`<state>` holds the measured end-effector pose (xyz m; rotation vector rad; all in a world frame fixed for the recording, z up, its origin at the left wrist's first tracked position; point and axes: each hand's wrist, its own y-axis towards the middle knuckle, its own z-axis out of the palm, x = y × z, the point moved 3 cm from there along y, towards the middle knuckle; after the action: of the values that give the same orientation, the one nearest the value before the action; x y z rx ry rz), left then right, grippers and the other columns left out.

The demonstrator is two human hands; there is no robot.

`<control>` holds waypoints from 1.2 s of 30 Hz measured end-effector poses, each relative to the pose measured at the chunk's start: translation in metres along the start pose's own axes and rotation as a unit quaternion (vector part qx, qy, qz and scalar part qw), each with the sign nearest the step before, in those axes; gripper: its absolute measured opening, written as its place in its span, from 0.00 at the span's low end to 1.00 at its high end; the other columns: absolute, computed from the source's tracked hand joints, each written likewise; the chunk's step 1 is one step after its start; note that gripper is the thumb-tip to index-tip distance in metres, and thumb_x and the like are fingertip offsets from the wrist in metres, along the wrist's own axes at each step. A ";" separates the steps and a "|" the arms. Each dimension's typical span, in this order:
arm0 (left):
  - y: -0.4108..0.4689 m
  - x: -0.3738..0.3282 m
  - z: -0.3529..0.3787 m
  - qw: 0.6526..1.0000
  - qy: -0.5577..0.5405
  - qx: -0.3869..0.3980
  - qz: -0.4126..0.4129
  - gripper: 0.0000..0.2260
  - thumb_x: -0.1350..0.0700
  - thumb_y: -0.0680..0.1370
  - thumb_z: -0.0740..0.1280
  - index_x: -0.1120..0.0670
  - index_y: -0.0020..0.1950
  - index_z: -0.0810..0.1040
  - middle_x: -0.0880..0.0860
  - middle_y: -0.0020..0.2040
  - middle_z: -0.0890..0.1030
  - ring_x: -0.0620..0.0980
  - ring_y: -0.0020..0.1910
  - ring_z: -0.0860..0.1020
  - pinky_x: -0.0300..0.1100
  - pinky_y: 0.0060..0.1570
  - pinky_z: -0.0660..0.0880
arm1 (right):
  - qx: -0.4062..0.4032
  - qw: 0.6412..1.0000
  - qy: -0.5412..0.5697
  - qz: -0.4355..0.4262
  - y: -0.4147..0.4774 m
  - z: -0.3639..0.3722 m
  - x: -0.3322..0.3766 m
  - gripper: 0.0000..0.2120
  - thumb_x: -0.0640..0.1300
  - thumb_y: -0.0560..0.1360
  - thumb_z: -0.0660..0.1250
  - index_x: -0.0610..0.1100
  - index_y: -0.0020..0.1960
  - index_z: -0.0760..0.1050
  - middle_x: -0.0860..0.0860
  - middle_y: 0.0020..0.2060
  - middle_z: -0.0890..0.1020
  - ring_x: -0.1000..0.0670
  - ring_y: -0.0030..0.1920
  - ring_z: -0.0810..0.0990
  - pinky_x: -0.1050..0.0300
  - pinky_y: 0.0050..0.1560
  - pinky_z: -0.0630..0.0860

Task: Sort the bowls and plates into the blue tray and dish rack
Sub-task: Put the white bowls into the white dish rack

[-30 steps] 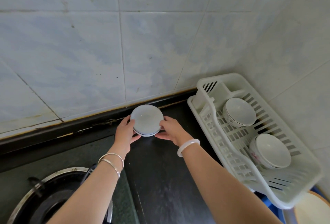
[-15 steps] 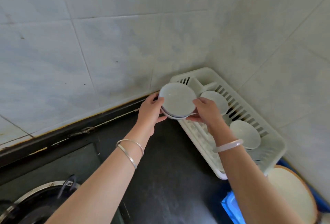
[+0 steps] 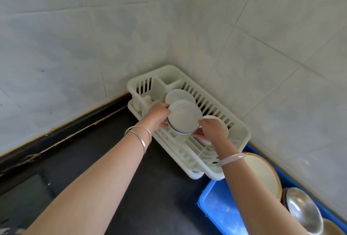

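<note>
Now our left hand (image 3: 158, 115) and right hand (image 3: 211, 128) grip the bowl (image 3: 184, 117), carried from the counter (image 3: 116, 159) to above the dish rack (image 3: 242, 131), ready for setting down.

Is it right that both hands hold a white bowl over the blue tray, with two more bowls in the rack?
Not quite. The head view shows the left hand and right hand holding the bowl over the rack, not the blue tray. Two more bowls do sit in the rack.
</note>
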<state>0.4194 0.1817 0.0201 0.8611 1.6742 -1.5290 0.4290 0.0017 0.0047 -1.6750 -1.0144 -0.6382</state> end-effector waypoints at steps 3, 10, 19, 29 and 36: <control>0.012 0.007 0.006 0.999 0.048 0.018 -0.019 0.17 0.66 0.80 0.54 0.59 0.68 0.69 0.62 0.61 0.74 0.57 0.52 0.73 0.53 0.55 0.75 | 0.004 0.999 -0.014 0.039 0.006 0.002 -0.017 0.07 0.40 0.78 0.62 0.42 0.42 0.75 0.46 0.27 0.82 0.49 0.27 0.82 0.54 0.37 0.83; 0.041 0.011 0.017 0.982 0.187 0.007 -0.005 0.10 0.67 0.78 0.55 0.61 0.54 0.74 0.66 0.61 0.76 0.62 0.59 0.76 0.56 0.60 0.74 | -0.015 0.998 -0.041 0.053 0.015 0.002 -0.036 0.12 0.41 0.77 0.63 0.43 0.35 0.74 0.47 0.23 0.82 0.48 0.30 0.83 0.53 0.41 0.83; 0.060 0.014 0.021 0.947 0.318 0.040 0.014 0.16 0.65 0.80 0.56 0.64 0.67 0.71 0.64 0.65 0.74 0.61 0.64 0.74 0.52 0.62 0.73 | -0.004 0.995 -0.034 0.092 0.015 0.010 -0.054 0.07 0.41 0.77 0.64 0.38 0.44 0.77 0.44 0.32 0.82 0.47 0.34 0.83 0.53 0.46 0.82; 0.048 0.014 0.024 0.906 0.413 -0.022 0.084 0.15 0.65 0.78 0.53 0.64 0.60 0.73 0.63 0.60 0.76 0.61 0.58 0.74 0.47 0.52 0.71 | -0.019 0.995 0.000 0.101 -0.005 0.016 -0.050 0.11 0.49 0.79 0.60 0.46 0.39 0.71 0.44 0.51 0.82 0.43 0.51 0.82 0.49 0.53 0.78; 0.022 0.015 0.025 0.895 0.431 -0.043 0.112 0.17 0.65 0.77 0.53 0.62 0.63 0.73 0.62 0.60 0.77 0.61 0.56 0.76 0.51 0.53 0.76 | 0.009 0.999 -0.004 0.045 -0.033 0.010 -0.044 0.13 0.50 0.80 0.57 0.46 0.56 0.76 0.48 0.53 0.81 0.46 0.50 0.80 0.53 0.50 0.76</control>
<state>0.4314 0.1591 -0.0057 1.7830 2.1031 -0.9309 0.3780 0.0006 -0.0180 -1.6993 -0.9423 -0.5626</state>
